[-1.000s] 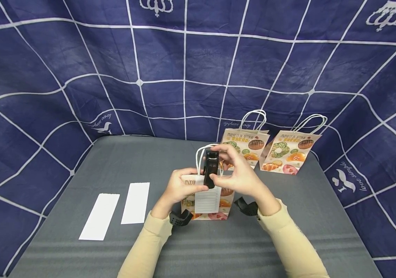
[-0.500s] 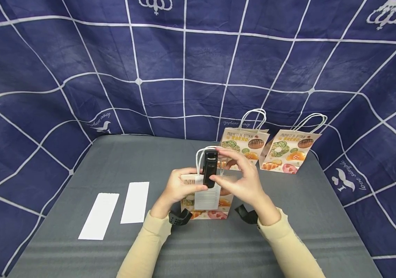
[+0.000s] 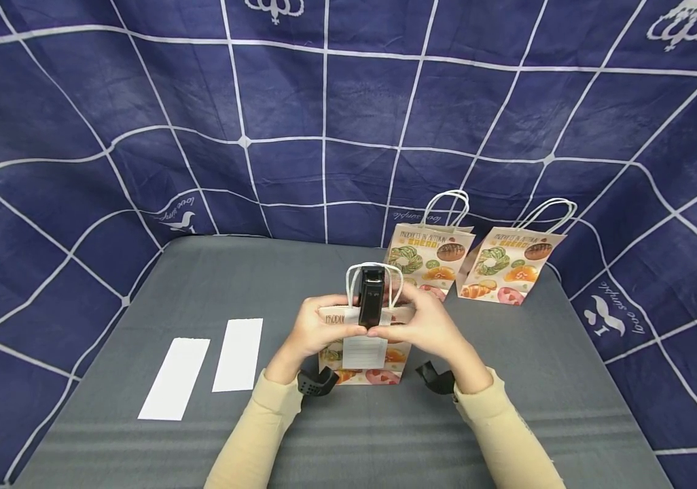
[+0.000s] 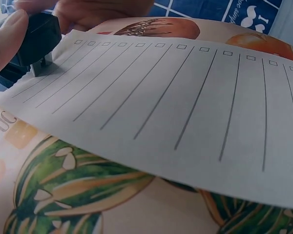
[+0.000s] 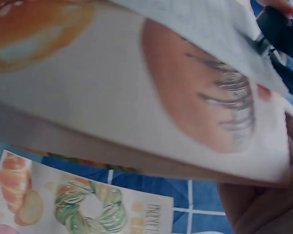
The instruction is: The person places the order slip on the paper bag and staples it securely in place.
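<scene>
A black stapler (image 3: pixel 371 297) stands over the top edge of a bread-printed paper bag (image 3: pixel 395 354) in the middle. A lined paper slip (image 3: pixel 365 354) lies against the bag's front, its upper end under the stapler; the left wrist view shows checkboxes along the slip (image 4: pixel 176 97). My left hand (image 3: pixel 319 327) grips the stapler from the left, thumb on its near end and fingers partly hidden behind the bag. From the right, my right hand (image 3: pixel 428 324) holds the stapler too, thumb tip beside the other thumb; its remaining fingers are mostly hidden behind the bag.
Two matching bags, a nearer one (image 3: pixel 440 255) and one farther right (image 3: pixel 510 268), stand at the back right. Two white paper slips, one (image 3: pixel 238 354) beside the other (image 3: pixel 174 379), lie on the grey table (image 3: pixel 251 275) at left. A blue curtain (image 3: pixel 287 176) hangs behind.
My right hand's fingers have moved down from the stapler's top and behind the bag, its thumb lower on the stapler. My left hand, stapler and bag stay nearly in place.
</scene>
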`<state>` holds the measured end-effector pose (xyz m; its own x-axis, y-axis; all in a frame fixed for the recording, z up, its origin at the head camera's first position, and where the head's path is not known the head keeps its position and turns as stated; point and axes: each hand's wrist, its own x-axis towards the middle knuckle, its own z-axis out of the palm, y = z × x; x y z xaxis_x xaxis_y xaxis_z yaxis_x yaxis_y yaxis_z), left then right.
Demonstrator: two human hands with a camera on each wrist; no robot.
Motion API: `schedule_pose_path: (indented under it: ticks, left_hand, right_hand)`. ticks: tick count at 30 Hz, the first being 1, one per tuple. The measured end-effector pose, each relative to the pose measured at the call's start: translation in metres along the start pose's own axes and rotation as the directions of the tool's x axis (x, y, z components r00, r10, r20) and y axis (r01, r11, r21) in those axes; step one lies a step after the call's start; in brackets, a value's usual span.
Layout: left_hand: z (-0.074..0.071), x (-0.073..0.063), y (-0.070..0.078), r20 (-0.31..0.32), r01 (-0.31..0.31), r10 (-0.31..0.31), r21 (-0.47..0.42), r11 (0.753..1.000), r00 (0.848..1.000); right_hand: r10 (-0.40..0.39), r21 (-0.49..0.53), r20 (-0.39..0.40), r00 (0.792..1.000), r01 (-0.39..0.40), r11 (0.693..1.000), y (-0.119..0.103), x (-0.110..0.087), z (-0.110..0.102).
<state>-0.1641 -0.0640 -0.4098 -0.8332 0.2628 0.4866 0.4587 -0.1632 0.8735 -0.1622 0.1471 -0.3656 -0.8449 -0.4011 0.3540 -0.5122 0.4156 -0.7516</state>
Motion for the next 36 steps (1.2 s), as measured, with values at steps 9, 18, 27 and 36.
schedule_pose_path:
  ticks: [9,18,27,36]
  left_hand:
    - [0.0,-0.001,-0.007,0.015,0.066,-0.066,-0.03,0.997,0.998]
    - [0.004,0.0,0.017,0.02,0.054,-0.054,-0.001,0.999,0.998]
    - [0.004,0.0,0.012,0.015,0.066,-0.066,-0.016,0.998,0.998]
    - [0.004,0.0,0.018,0.01,0.07,-0.07,0.017,0.997,0.998]
  right_hand:
    - [0.065,-0.03,0.079,0.995,-0.063,0.998,0.007,0.0,-0.001]
    - [0.03,0.004,0.075,0.997,-0.03,1.0,0.01,-0.002,0.002]
    - [0.001,0.012,0.06,0.998,-0.001,1.0,0.014,-0.002,0.004]
    - [-0.046,0.062,0.05,0.998,0.043,0.997,0.018,-0.002,0.006]
